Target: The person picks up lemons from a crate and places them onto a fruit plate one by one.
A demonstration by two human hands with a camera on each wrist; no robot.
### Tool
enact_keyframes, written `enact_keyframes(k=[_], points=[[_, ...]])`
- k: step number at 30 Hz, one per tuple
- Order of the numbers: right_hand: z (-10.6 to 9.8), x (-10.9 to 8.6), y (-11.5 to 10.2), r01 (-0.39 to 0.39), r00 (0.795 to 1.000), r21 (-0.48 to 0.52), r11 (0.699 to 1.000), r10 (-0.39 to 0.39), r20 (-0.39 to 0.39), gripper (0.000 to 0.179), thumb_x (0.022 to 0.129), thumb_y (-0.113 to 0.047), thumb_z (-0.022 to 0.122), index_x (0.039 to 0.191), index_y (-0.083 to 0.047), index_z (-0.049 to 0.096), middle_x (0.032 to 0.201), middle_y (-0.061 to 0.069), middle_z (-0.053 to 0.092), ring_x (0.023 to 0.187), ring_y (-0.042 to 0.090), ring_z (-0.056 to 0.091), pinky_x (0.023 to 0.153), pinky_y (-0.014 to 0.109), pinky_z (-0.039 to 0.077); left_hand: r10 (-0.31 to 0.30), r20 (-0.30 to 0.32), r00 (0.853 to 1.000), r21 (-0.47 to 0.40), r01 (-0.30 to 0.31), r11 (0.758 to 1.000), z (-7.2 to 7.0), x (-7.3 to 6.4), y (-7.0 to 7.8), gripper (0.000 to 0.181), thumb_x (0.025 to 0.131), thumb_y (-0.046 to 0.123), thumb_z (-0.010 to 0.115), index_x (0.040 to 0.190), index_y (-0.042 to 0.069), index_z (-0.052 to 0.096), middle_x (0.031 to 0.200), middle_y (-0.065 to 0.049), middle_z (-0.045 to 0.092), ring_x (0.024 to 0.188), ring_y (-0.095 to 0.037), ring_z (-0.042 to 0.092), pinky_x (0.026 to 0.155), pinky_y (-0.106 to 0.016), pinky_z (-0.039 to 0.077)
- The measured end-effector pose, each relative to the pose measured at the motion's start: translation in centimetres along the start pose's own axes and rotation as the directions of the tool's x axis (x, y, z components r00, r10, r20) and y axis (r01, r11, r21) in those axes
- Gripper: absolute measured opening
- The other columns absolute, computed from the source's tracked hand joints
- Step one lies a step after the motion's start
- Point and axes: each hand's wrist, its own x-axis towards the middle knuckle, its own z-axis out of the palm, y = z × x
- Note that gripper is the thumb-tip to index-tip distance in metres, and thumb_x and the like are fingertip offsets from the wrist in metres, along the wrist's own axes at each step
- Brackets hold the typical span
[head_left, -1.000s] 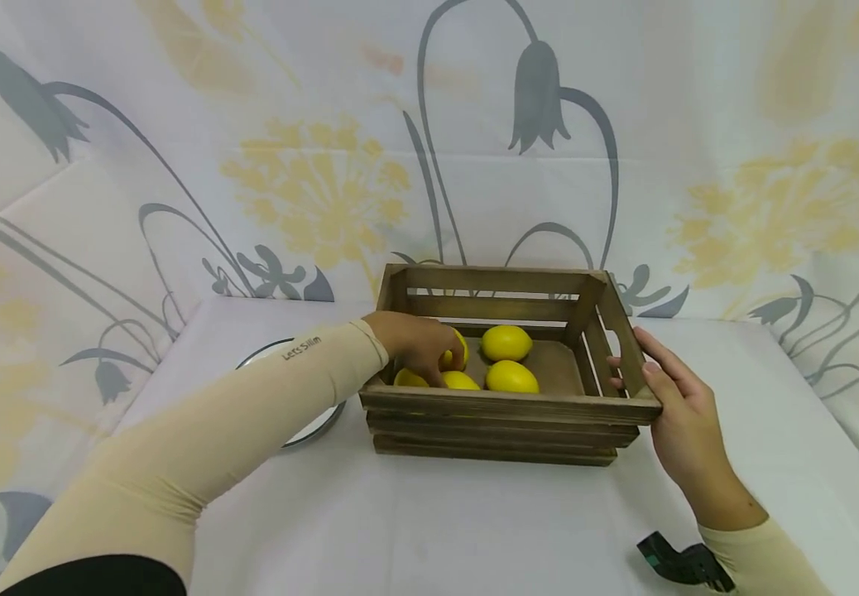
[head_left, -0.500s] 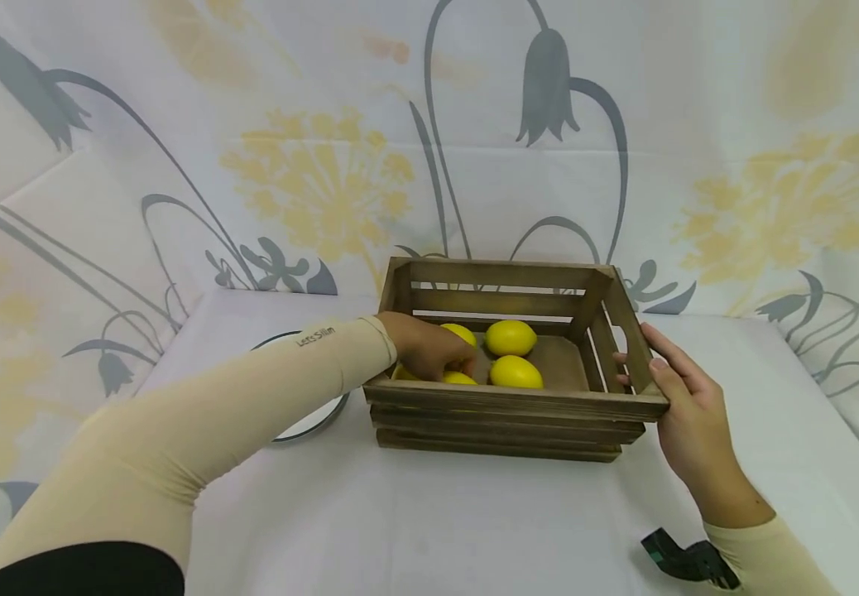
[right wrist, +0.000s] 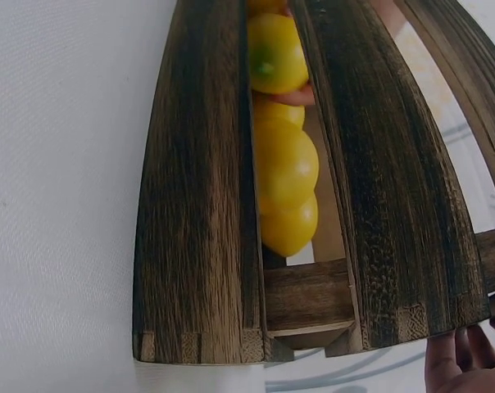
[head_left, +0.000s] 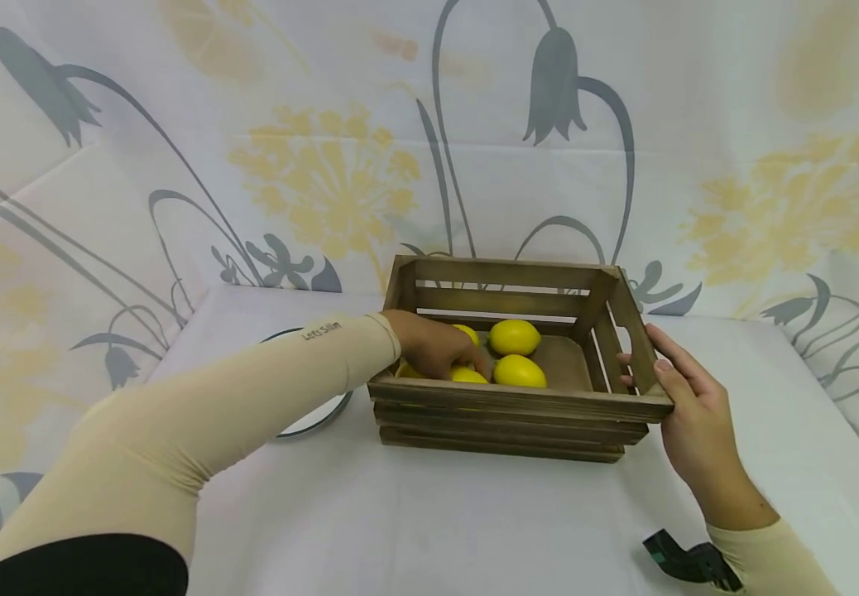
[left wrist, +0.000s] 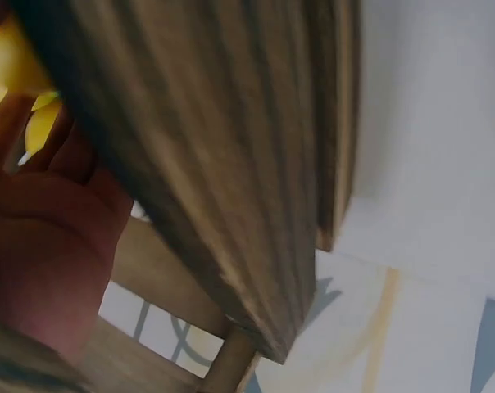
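Note:
A brown slatted wooden crate holds several yellow lemons, among them one at the back and one at the front. My left hand reaches over the crate's left end, its fingers curled down around a lemon near the front slats. Through the gap in the slats, the right wrist view shows that lemon with a finger beneath it. The left wrist view has my palm inside the crate, fingers at the yellow fruit. My right hand grips the crate's right end, fingers through the handle hole.
A white plate with a dark rim lies left of the crate, partly hidden under my left sleeve. White cloth covers the table, and a flower-printed cloth rises behind it. A black device sits at my right wrist.
My left hand has shifted a little to the right inside the crate, its fingers now over the front lemon. My right hand keeps its grip. The whole view has shifted slightly.

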Motion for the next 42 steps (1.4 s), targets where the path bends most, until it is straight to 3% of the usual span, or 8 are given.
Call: enact_keyframes(k=[5, 8, 16, 24, 30, 34, 42], points=[[-0.1, 0.0, 0.1, 0.004, 1.0, 0.023, 1.0, -0.004, 0.011, 0.044, 0.098, 0.0, 0.031, 0.14, 0.01, 0.024, 0.107, 0.011, 0.066, 0.091, 0.016, 0.065, 0.078, 0.021, 0.052, -0.028, -0.118, 0.993, -0.027, 0.025, 0.999, -0.4, -0.1, 0.3, 0.05, 0.082, 0.035, 0.067, 0.127, 0.024, 0.051, 0.128, 0.007, 0.05, 0.112, -0.01, 0.048, 0.098, -0.028, 0.041], [-0.1, 0.0, 0.1, 0.004, 1.0, 0.03, 1.0, -0.004, 0.01, 0.044, 0.098, -0.001, 0.032, 0.14, 0.009, 0.024, 0.106, 0.011, 0.066, 0.09, 0.016, 0.066, 0.077, 0.021, 0.052, -0.038, -0.179, 0.983, -0.046, 0.03, 0.999, -0.8, -0.3, 0.5, 0.051, 0.081, 0.034, 0.068, 0.127, 0.022, 0.049, 0.127, 0.006, 0.05, 0.114, -0.011, 0.047, 0.098, -0.028, 0.041], [-0.1, 0.1, -0.1, 0.005, 1.0, -0.012, 1.0, -0.005, 0.003, 0.044, 0.098, -0.002, 0.032, 0.14, 0.009, 0.025, 0.105, 0.008, 0.067, 0.088, 0.015, 0.066, 0.076, 0.02, 0.052, -0.022, -0.254, 0.967, -0.031, 0.015, 0.999, -1.6, -1.0, 1.2, 0.047, 0.08, 0.037, 0.067, 0.121, 0.02, 0.052, 0.119, 0.009, 0.053, 0.103, -0.006, 0.049, 0.091, -0.022, 0.042], [-0.1, -0.1, 0.0, -0.011, 1.0, -0.002, 1.0, 0.011, -0.011, 0.044, 0.098, -0.002, 0.033, 0.141, 0.008, 0.026, 0.105, 0.009, 0.067, 0.089, 0.015, 0.066, 0.076, 0.02, 0.052, 0.002, -0.391, 0.92, -0.09, -0.041, 0.995, -2.0, -1.9, 1.6, 0.047, 0.077, 0.032, 0.068, 0.119, 0.018, 0.052, 0.112, 0.009, 0.054, 0.095, -0.008, 0.05, 0.084, -0.02, 0.044], [0.0, 0.1, 0.0, -0.005, 1.0, -0.007, 1.0, 0.005, -0.01, 0.044, 0.098, -0.003, 0.033, 0.14, 0.008, 0.026, 0.105, 0.009, 0.066, 0.088, 0.015, 0.066, 0.076, 0.02, 0.052, 0.027, -0.441, 0.897, -0.127, -0.092, 0.988, -2.2, -2.7, 1.9, 0.042, 0.078, 0.03, 0.068, 0.115, 0.021, 0.05, 0.11, 0.009, 0.054, 0.095, -0.011, 0.052, 0.084, -0.022, 0.045], [0.0, 0.1, -0.1, -0.003, 1.0, -0.012, 1.0, 0.003, -0.009, 0.044, 0.098, -0.003, 0.033, 0.14, 0.009, 0.026, 0.105, 0.009, 0.066, 0.087, 0.015, 0.066, 0.075, 0.02, 0.052, 0.017, -0.467, 0.884, -0.159, -0.102, 0.982, -2.0, -3.3, 2.0, 0.044, 0.078, 0.033, 0.068, 0.116, 0.024, 0.049, 0.108, 0.011, 0.054, 0.092, -0.01, 0.053, 0.083, -0.023, 0.046], [-0.2, 0.1, 0.1, 0.012, 1.0, 0.02, 1.0, -0.012, 0.002, 0.044, 0.098, -0.002, 0.032, 0.14, 0.009, 0.026, 0.105, 0.01, 0.066, 0.087, 0.015, 0.066, 0.076, 0.021, 0.053, -0.03, -0.543, 0.839, -0.214, -0.104, 0.971, -1.6, -4.4, 2.0, 0.052, 0.078, 0.041, 0.067, 0.123, 0.027, 0.046, 0.114, 0.013, 0.054, 0.092, -0.007, 0.054, 0.083, -0.023, 0.048]])
